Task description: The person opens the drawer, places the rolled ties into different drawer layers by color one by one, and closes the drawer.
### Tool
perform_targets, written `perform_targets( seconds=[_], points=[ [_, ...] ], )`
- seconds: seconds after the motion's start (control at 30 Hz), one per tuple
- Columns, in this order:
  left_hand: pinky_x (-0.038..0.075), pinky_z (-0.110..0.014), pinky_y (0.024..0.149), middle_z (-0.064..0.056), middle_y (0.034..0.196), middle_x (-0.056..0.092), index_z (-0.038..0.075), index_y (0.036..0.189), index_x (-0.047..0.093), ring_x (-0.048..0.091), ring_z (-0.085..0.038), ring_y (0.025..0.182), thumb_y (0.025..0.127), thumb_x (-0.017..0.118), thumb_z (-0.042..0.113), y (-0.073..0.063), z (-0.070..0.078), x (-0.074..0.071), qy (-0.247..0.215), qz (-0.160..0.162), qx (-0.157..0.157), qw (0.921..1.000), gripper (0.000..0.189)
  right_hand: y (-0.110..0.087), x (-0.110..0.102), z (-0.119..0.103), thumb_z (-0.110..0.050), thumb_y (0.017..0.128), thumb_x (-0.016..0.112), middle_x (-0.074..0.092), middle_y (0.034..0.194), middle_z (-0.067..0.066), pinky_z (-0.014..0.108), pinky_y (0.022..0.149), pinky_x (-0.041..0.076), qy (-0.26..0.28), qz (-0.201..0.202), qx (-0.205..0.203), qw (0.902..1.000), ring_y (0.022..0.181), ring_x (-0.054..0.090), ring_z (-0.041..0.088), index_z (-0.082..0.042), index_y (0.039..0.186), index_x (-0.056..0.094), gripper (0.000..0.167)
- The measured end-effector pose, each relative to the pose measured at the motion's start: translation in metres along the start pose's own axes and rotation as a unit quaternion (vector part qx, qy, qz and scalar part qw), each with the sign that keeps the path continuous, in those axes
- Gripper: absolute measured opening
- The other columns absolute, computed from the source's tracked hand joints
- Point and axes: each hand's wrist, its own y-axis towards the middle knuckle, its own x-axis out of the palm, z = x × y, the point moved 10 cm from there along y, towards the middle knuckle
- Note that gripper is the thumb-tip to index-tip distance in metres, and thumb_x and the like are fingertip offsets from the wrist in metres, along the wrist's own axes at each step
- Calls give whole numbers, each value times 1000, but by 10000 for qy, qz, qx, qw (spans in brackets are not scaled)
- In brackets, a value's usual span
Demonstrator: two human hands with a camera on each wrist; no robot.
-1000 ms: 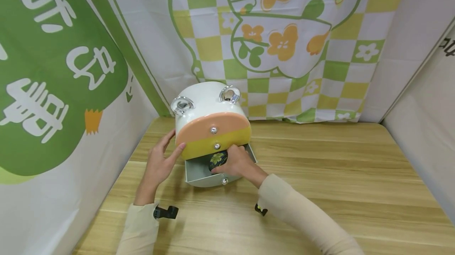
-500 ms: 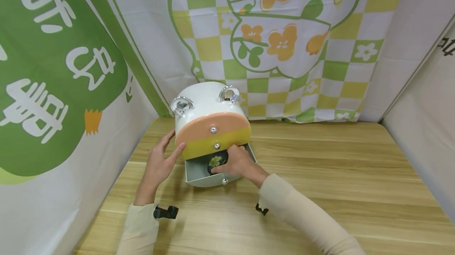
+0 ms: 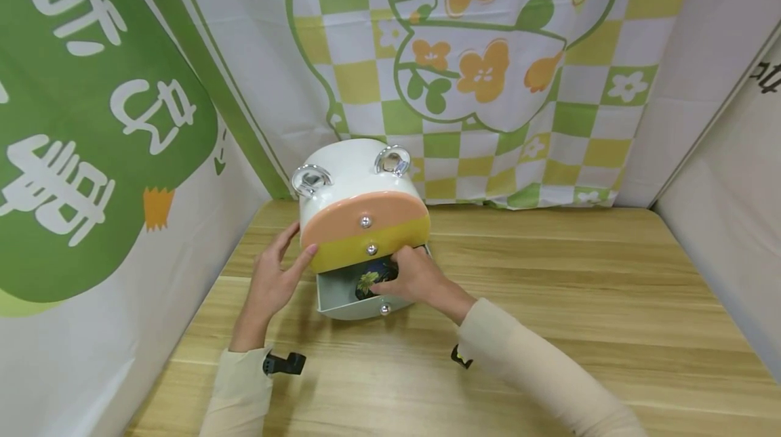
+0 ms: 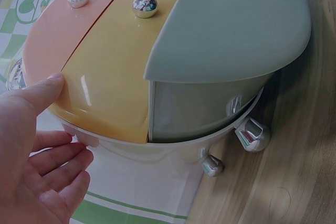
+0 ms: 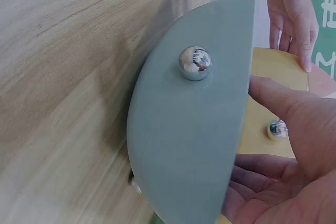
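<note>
A small drawer cabinet (image 3: 364, 169) with a rounded white body has peach, yellow and grey-green fronts. Its bottom drawer (image 3: 338, 291) is pulled out. Inside lies a dark rounded thing with a yellow-green flower pattern (image 3: 368, 283); its kind is unclear. My right hand (image 3: 421, 281) reaches over the drawer at its right side, thumb by the flowered thing and fingertips partly hidden. In the right wrist view its thumb and fingers are spread apart behind the drawer front (image 5: 189, 124). My left hand (image 3: 272, 284) rests against the cabinet's left side, thumb touching the yellow front (image 4: 113, 72).
The cabinet stands on a wooden table (image 3: 549, 322) near a patterned cloth backdrop (image 3: 464, 146). Two shiny rings (image 3: 392, 161) stick up from its top, and round silver knobs (image 3: 371, 248) sit on the fronts. Cloth walls stand left and right.
My right hand has shifted slightly right, away from the flowered thing, which has settled lower in the drawer and shows more of its surface. The left hand and cabinet stay put.
</note>
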Motion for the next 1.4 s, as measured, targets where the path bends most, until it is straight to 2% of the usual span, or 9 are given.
perform_targets(
  seconds=[0.07, 0.13, 0.2, 0.33, 0.4, 0.6, 0.87, 1.03, 1.4],
  points=[
    [36, -63, 127, -19, 164, 47, 11, 160, 45, 41, -44, 154, 104, 69, 33, 0, 1, -1, -10, 31, 43, 10000, 65, -2, -4, -2, -30, 83, 92, 58, 74, -2, 26, 66, 39, 3, 30, -120, 9999, 75, 49, 14, -6, 90, 69, 34],
    [36, -63, 126, -19, 164, 47, 11, 160, 46, 42, -44, 153, 104, 69, 33, 0, 2, -1, 2, 54, 75, 10000, 65, -4, -8, -4, -26, 83, 92, 49, 66, -2, 25, 61, 33, -30, 142, -267, 9995, 68, 44, 14, -4, 76, 65, 35],
    [37, -63, 126, -19, 163, 48, 11, 160, 46, 43, -45, 153, 104, 69, 33, 0, 2, -1, 7, 67, 95, 9999, 65, -7, -14, -7, -22, 84, 91, 57, 66, -2, 22, 59, 40, -83, 338, -437, 9984, 66, 52, 13, -6, 72, 65, 33],
    [37, -63, 125, -20, 163, 48, 11, 160, 46, 43, -45, 153, 104, 69, 35, -1, 2, -1, 24, 60, 60, 10000, 65, -16, -24, -14, -16, 87, 87, 77, 81, 10, 26, 66, 62, -202, 701, -717, 9947, 75, 74, 22, 2, 82, 75, 22],
    [36, -64, 125, -20, 163, 47, 10, 160, 46, 42, -45, 153, 104, 69, 34, -1, 2, -1, 7, 58, 50, 10000, 65, -22, -28, -17, -15, 88, 86, 81, 88, 14, 27, 70, 66, -273, 818, -799, 9931, 80, 79, 24, 3, 90, 78, 20],
    [36, -63, 126, -21, 163, 47, 11, 160, 46, 42, -45, 153, 104, 69, 34, -1, 1, -2, -12, 62, 25, 10000, 65, -39, -31, -22, -19, 89, 86, 78, 76, 2, 17, 61, 58, -546, 882, -995, 9896, 67, 71, 8, -6, 82, 79, 16],
    [37, -64, 125, -20, 164, 47, 11, 161, 44, 42, -45, 153, 104, 68, 37, -3, 0, -1, 30, 39, 4, 10000, 67, -56, -17, -18, -22, 90, 85, 76, 70, -2, 12, 52, 52, -394, 655, -1080, 9912, 56, 61, -2, -13, 73, 75, 22],
    [37, -64, 125, -19, 164, 47, 11, 161, 45, 42, -45, 153, 104, 69, 37, -3, 1, -2, 7, 52, 38, 10000, 67, -62, -2, -12, -19, 89, 85, 77, 70, 1, 10, 52, 51, -390, 595, -1100, 9914, 55, 62, -2, -10, 74, 78, 19],
    [37, -64, 125, -18, 164, 47, 12, 161, 45, 42, -45, 153, 104, 69, 34, -2, 2, -1, -3, 46, 40, 10000, 66, -62, 31, 10, -17, 90, 84, 80, 76, 7, 10, 58, 54, -93, 416, -743, 9963, 62, 70, 3, -5, 82, 81, 14]
  ],
)
